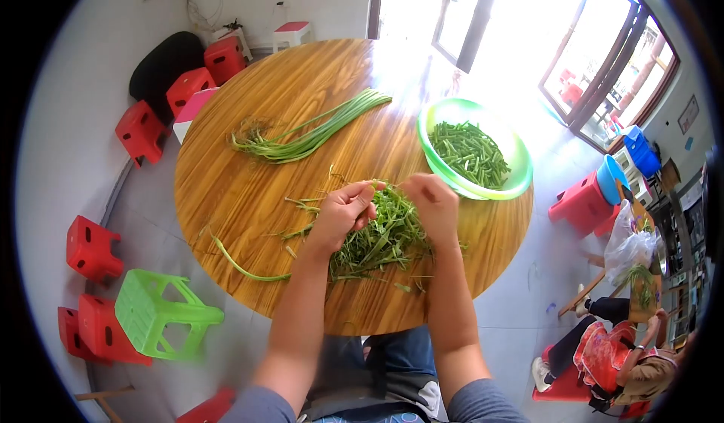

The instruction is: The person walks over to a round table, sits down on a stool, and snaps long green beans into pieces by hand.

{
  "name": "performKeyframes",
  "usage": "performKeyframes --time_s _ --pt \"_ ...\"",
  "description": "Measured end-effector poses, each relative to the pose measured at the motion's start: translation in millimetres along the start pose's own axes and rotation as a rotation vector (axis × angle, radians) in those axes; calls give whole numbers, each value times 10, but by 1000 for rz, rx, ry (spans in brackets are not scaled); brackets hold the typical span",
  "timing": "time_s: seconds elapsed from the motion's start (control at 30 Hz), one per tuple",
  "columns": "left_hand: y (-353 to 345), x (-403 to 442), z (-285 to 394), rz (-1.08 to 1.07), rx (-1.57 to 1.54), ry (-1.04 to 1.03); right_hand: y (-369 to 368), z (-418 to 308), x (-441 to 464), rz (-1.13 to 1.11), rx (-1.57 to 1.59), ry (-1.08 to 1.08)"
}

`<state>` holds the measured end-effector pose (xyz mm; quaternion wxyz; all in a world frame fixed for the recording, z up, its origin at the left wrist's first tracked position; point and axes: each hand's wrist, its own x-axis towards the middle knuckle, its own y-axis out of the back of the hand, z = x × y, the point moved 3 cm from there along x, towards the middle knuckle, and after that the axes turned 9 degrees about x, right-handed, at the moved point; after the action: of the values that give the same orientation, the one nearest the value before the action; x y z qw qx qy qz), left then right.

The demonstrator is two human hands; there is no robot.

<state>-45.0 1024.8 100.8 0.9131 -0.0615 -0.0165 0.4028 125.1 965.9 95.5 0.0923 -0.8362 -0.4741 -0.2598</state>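
Above a pile of green trimmings [377,242] on the round wooden table, my left hand [347,212] has its fingers pinched together around something I cannot make out. My right hand [433,203] is curled closed at the pile's right side, and its fingertips are hidden. Behind my hands lies a bundle of long green stalks [320,132] with stringy roots at its left end. A green basin [520,168] holding short cut stalk pieces [469,151] stands beyond my right hand. One long stalk [245,270] lies apart, to the left of the pile.
The wooden table [219,189] has a rounded edge close to my body. Red stools [94,249] and a green stool [154,313] stand at the left. At the right, a person [615,355] sits by a small table with a plastic bag [632,243]. Glass doors stand open behind.
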Motion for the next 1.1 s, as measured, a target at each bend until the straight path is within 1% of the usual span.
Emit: performKeyframes --time_s 0.03,0.1,0.17,0.23,0.33,0.37,0.47,0.57,0.7,0.8,0.87,0.9,0.97,1.0,1.03,1.07,1.1 --pt "-9 -2 -10 -2 10 6 39 10 1 170 18 -18" --pt "-67 14 -37 -6 30 19 82 -125 35 482 115 43" --pt "-105 15 -70 -42 1 15 72 -134 30 561 148 26" --pt "-106 77 -151 -91 -36 1 83 3 3 410 120 -64" --pt "-84 79 -188 -133 26 43 -84 22 -24 51 119 -129" --pt "-76 65 -177 -85 57 38 -149 7 -48 9 257 -139" --pt "-71 81 -193 -105 122 24 -201 36 -68 -36 242 -122" --pt "-115 74 -188 -93 145 33 -209 -131 -73 7 55 80" --pt "-90 115 -282 -87 -55 106 -224 -242 -106 84 -272 420" --pt "-86 164 -376 -118 -280 110 -226 -273 -127 86 -309 478" --pt "-113 182 -401 -148 -449 124 -262 -275 -129 31 -204 369" --pt "-97 189 -409 -115 -491 129 -276 -274 -131 6 -150 313" --pt "-59 197 -416 -46 -577 134 -243 -207 -115 -127 164 78" --pt "-39 177 -379 -67 -587 132 -225 -174 -107 -196 322 -40" --pt "-9 144 -326 -86 -596 130 -204 -162 -105 -265 476 -88" --pt "9 125 -286 -106 -607 127 -161 -169 -106 -400 612 -90" --pt "32 127 -281 -51 -622 138 -100 -183 -113 -536 746 -93"
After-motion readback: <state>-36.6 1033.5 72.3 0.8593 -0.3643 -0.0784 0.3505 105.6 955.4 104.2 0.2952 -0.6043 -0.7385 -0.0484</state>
